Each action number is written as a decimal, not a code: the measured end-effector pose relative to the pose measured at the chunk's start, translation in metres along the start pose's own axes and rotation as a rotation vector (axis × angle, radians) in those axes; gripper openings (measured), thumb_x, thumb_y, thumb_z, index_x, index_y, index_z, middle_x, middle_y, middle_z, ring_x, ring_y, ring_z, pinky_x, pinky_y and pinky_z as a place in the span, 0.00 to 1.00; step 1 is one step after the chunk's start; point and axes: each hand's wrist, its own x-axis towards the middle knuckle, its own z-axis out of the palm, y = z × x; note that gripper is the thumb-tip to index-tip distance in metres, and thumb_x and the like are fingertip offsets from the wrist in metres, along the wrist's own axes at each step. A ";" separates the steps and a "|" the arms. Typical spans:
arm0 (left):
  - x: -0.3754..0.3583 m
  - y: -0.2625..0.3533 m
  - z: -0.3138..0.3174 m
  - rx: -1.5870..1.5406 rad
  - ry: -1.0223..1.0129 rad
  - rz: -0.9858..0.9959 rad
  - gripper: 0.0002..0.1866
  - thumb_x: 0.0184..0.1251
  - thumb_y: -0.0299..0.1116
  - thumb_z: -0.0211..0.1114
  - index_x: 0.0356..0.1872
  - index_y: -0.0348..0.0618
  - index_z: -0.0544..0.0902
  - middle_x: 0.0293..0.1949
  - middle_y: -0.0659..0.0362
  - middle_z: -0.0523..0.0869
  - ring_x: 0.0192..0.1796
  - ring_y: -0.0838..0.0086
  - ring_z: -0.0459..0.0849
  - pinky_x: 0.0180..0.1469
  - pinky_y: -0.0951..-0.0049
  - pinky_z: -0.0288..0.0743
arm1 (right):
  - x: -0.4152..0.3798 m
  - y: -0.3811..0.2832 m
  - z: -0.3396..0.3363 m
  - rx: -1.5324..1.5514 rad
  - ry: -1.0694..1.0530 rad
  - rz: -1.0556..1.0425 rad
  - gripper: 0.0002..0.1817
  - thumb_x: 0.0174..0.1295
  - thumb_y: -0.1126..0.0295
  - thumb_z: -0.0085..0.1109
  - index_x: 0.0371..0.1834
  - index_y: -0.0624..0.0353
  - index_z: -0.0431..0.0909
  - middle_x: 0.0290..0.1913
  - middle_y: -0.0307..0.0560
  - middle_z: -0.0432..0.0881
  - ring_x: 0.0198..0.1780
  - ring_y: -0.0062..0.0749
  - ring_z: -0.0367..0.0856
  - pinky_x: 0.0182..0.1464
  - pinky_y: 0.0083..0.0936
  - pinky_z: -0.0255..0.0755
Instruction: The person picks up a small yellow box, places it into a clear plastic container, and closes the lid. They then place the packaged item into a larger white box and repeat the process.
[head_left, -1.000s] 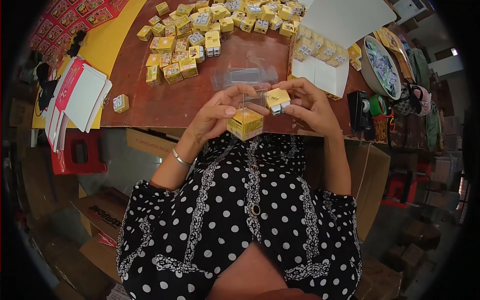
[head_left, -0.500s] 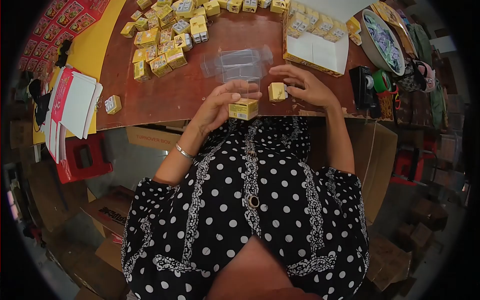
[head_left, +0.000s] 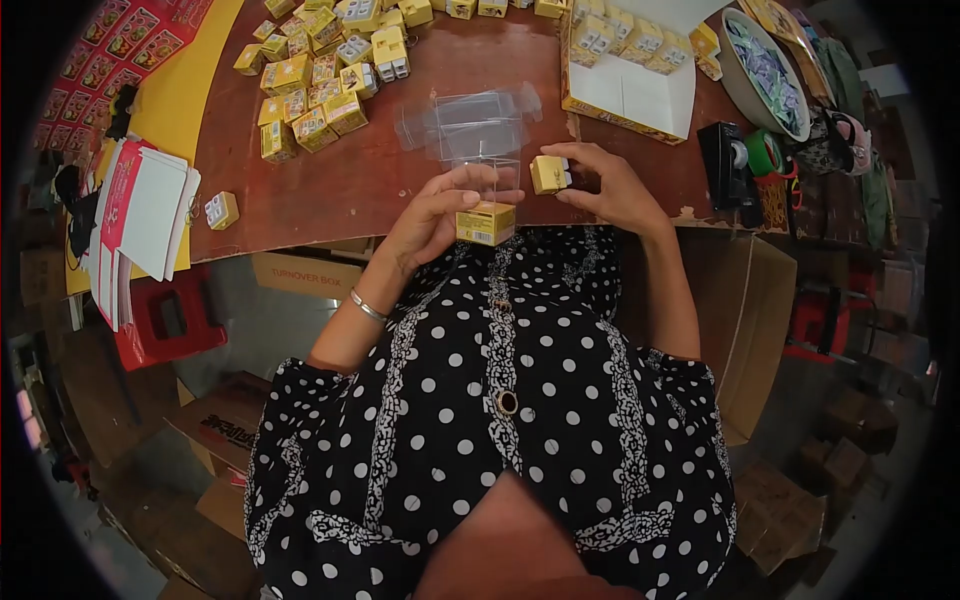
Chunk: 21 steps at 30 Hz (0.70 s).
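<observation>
The left grip (head_left: pixel 438 208) holds a clear-topped yellow box (head_left: pixel 485 226); near it, the right grip (head_left: pixel 618 193) pinches a yellow-and-white block (head_left: pixel 548 175).

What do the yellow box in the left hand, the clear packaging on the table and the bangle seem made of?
Yellow box: printed card, perhaps plastic; crisp edges and a barcode, finish unclear. Clear packaging: probably thin, glossy plastic; the table shows through. Bangle: probably polished metal, being silvery with bright highlights.

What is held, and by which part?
Left hand: clear-topped yellow box, by the clear part. Right hand: small yellow box, by its whitish end.
</observation>
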 end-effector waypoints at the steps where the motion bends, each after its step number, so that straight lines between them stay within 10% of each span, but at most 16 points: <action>1: 0.001 0.001 0.000 -0.028 -0.012 -0.016 0.23 0.67 0.31 0.67 0.61 0.34 0.76 0.67 0.42 0.78 0.71 0.51 0.77 0.73 0.53 0.72 | 0.001 0.002 0.002 0.000 -0.004 -0.002 0.34 0.57 0.80 0.72 0.70 0.53 0.76 0.66 0.45 0.81 0.62 0.34 0.81 0.64 0.32 0.78; 7: 0.016 -0.009 -0.008 -0.037 -0.063 -0.055 0.25 0.66 0.35 0.69 0.60 0.33 0.77 0.76 0.40 0.67 0.77 0.52 0.69 0.77 0.53 0.67 | 0.006 -0.008 0.004 0.085 0.076 0.035 0.27 0.54 0.74 0.77 0.60 0.56 0.82 0.54 0.43 0.85 0.52 0.30 0.85 0.54 0.30 0.80; 12: 0.014 -0.010 -0.001 -0.093 -0.107 -0.082 0.25 0.66 0.35 0.69 0.61 0.34 0.76 0.76 0.40 0.67 0.77 0.52 0.69 0.78 0.54 0.66 | 0.009 -0.050 -0.026 -0.457 -0.056 -0.022 0.26 0.50 0.66 0.82 0.53 0.60 0.85 0.42 0.48 0.87 0.44 0.38 0.86 0.45 0.32 0.79; 21: 0.000 0.003 -0.004 -0.016 0.108 -0.077 0.20 0.68 0.26 0.69 0.59 0.34 0.78 0.60 0.48 0.84 0.64 0.60 0.84 0.69 0.60 0.77 | 0.016 -0.103 -0.064 -0.513 -0.297 -0.007 0.26 0.48 0.72 0.79 0.54 0.59 0.86 0.48 0.52 0.89 0.51 0.42 0.88 0.58 0.36 0.79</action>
